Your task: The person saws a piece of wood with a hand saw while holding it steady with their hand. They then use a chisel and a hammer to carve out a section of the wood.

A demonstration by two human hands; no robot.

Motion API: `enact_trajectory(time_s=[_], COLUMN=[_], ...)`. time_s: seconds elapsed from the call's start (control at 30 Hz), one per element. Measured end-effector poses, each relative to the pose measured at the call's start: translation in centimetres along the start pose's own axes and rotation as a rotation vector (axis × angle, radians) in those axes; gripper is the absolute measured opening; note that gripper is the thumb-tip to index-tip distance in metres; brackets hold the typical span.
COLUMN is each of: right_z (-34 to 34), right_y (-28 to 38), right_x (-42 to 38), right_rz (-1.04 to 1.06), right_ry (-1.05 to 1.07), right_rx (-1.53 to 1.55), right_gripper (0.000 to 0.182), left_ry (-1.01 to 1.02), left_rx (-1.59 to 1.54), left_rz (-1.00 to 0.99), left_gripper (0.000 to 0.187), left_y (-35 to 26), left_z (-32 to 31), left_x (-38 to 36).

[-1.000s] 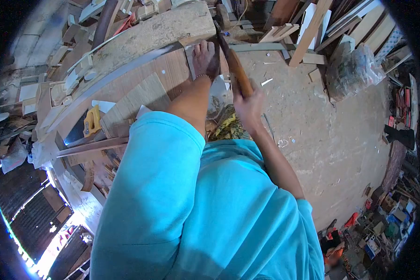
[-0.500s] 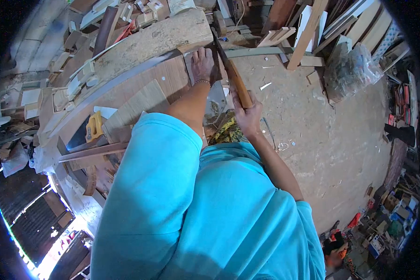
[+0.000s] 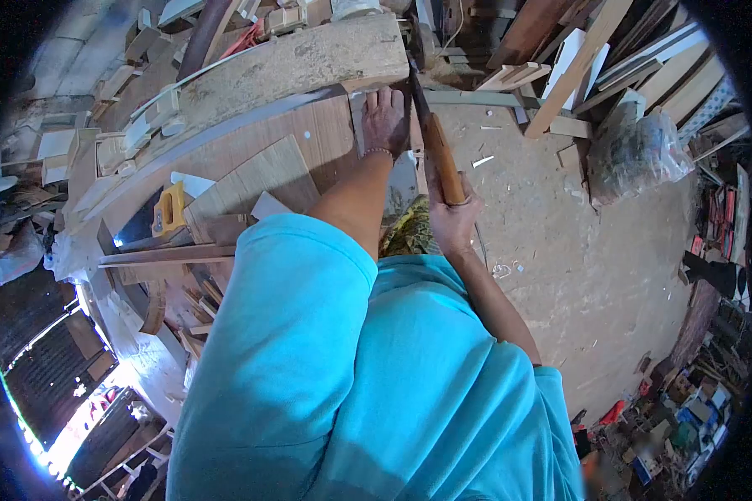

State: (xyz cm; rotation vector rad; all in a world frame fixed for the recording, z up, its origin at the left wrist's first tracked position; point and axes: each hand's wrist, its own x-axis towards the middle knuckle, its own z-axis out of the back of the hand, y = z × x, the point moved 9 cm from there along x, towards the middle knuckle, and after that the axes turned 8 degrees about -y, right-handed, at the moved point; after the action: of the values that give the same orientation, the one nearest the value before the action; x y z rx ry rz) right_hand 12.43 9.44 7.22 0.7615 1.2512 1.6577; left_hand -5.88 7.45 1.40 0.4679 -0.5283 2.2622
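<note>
My left hand (image 3: 385, 125) lies on the edge of the wooden workbench (image 3: 330, 134), fingers stretched forward over a dark brown piece whose outline is partly hidden. To its right, my right hand (image 3: 455, 219) is wrapped round the lower end of a long wooden handle (image 3: 444, 163). A narrow dark blade (image 3: 419, 93) runs from the handle toward the end of a thick, worn timber beam (image 3: 309, 63). Whether the blade touches anything is unclear.
A yellow-handled saw (image 3: 170, 210) and a loose board (image 3: 255, 179) lie on the bench to the left. Leaning planks (image 3: 578, 67) and a clear plastic bag (image 3: 639, 159) stand at the upper right, on the concrete floor (image 3: 560, 275). Clutter fills the lower right.
The view has shifted, so the bench and beam appear farther right. My right hand and the handle are slightly lower in view; my left hand is still on the bench edge.
</note>
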Motion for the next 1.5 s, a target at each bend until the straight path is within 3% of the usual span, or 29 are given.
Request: enact_trajectory(time_s=[0.13, 0.23, 0.37, 0.43, 0.5, 0.53, 0.63, 0.77, 0.87, 0.97, 1.13, 1.23, 1.5], right_z=[-0.1, -1.2, -0.5, -0.4, -0.6, -0.7, -0.7, 2.0, 2.8, 2.8, 1.8, 0.2, -1.0], right_y=[1.4, 0.5, 0.0, 2.2, 1.1, 1.1, 0.6, 0.4, 1.4, 1.6, 0.2, 0.7, 0.6], right_x=[1.6, 2.5, 3.0, 2.8, 3.0, 2.9, 2.3, 1.0, -0.3, -0.6, -0.3, 1.6, 3.7], right_rz=[0.089, -0.040, -0.105, 0.123, 0.076, 0.068, 0.059, -0.009, 0.029, 0.007, -0.078, 0.002, 0.001], right_ry=[-0.042, -0.042, -0.003, -0.070, -0.038, -0.014, 0.014, 0.012, -0.009, 0.008, 0.010, -0.004, -0.007], right_rx=[-0.093, -0.014, -0.087, -0.057, -0.062, -0.100, -0.084, 0.010, -0.058, -0.121, -0.087, -0.145, -0.030], right_gripper=[0.016, 0.020, 0.020, 0.020, 0.023, 0.022, 0.018, 0.022, 0.019, 0.017, 0.016, 0.017, 0.020], left_ry=[0.078, -0.030, -0.014, -0.001, 0.158, 0.085, 0.077, 0.099, 0.001, 0.139, 0.097, 0.013, 0.098], left_rx=[-0.092, -0.062, -0.119, -0.056, -0.002, -0.132, -0.011, 0.006, 0.011, -0.016, -0.051, -0.066, -0.041], left_rz=[0.037, -0.006, -0.024, -0.127, -0.107, 0.013, -0.112, -0.037, -0.073, -0.008, -0.012, -0.023, -0.072], left_gripper=[0.020, 0.020, 0.023, 0.025, 0.034, 0.030, 0.028, 0.027, 0.018, 0.027, 0.029, 0.025, 0.036], left_y=[0.2, -0.2, -1.0, -1.3, -0.7, -0.3, -0.6, 0.2, -0.1, 0.3, 0.4, 0.0, -0.1], left_z=[-0.7, 0.3, 1.7, 1.2, -0.9, 0.0, -0.7, -1.3, -0.6, -1.4, -1.4, 0.0, -1.1], left_x=[0.2, 0.2, 0.4, 0.4, 0.3, 0.4, 0.2, 0.3, 0.4, 0.2, 0.1, 0.1, 0.0])
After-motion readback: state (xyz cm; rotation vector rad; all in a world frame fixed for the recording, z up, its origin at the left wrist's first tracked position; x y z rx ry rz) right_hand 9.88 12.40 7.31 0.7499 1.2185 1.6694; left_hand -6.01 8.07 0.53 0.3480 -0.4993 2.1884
